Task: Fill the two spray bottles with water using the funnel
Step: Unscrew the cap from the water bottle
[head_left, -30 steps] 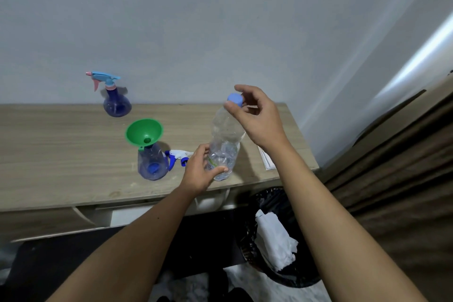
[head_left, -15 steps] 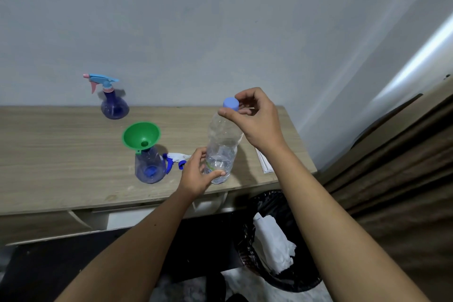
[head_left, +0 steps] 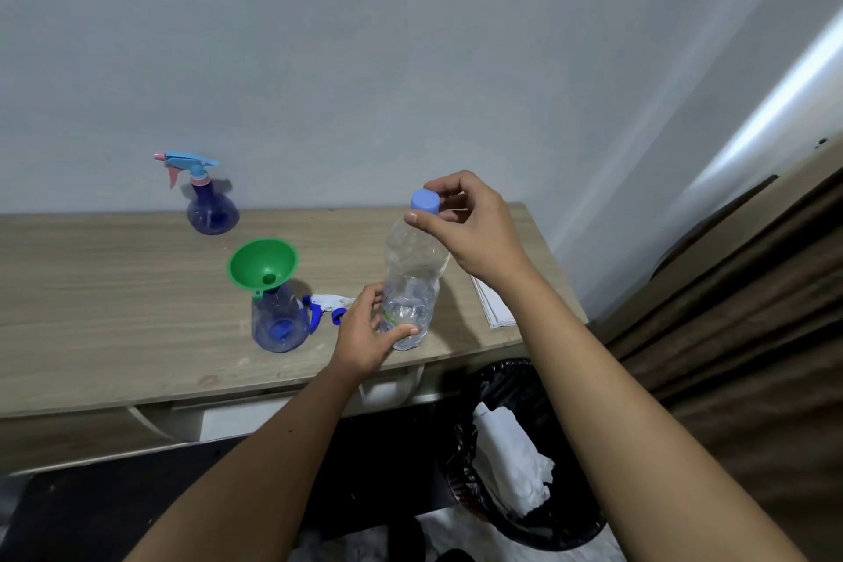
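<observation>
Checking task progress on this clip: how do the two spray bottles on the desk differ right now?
The near spray bottle has its neck open with the green funnel seated in it; the far spray bottle carries its blue and pink trigger top. The near one stands near the desk's front edge, close to the left hand; the far one stands by the wall. A loose trigger top lies beside the near one only. Both are upright, round-bodied, translucent blue.

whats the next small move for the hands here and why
Probably twist the blue cap off: the right hand pinches it, the left hand grips the water bottle, and the funnel already sits in the open spray bottle.
</observation>
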A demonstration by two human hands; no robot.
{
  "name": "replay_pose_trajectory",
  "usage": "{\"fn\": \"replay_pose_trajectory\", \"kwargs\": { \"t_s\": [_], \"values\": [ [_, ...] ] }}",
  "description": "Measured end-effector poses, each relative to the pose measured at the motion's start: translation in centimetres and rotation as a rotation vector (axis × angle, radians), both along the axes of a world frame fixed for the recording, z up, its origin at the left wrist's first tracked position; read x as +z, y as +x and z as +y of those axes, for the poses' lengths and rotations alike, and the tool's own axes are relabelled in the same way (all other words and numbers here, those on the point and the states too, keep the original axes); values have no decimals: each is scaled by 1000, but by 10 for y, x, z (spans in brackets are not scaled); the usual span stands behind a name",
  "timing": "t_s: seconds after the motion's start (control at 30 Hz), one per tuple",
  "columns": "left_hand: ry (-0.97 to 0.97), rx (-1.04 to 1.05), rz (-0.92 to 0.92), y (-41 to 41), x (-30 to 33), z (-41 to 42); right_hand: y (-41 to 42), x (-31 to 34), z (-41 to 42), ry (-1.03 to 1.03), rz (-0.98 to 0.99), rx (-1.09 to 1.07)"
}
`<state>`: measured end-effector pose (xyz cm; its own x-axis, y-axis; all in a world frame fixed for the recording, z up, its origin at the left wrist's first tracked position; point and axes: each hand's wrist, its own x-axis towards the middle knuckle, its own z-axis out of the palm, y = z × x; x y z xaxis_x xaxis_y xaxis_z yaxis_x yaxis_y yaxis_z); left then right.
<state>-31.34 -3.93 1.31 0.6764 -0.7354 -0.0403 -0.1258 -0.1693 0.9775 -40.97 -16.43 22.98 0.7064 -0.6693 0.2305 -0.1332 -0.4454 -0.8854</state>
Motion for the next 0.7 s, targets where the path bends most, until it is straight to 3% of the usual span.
{"fn": "replay_pose_trajectory", "kwargs": {
  "t_s": [0.17,0.47,0.7],
  "values": [
    [-1,-3,-14,1,2,1,-5,6,-5,-44,-9,159],
    [9,-18,8,0,5,0,-21,7,-23,47,-110,55],
    [24,-17,-16,0,4,0,-51,-54,-48,81,-19,-50]
  ]
}}
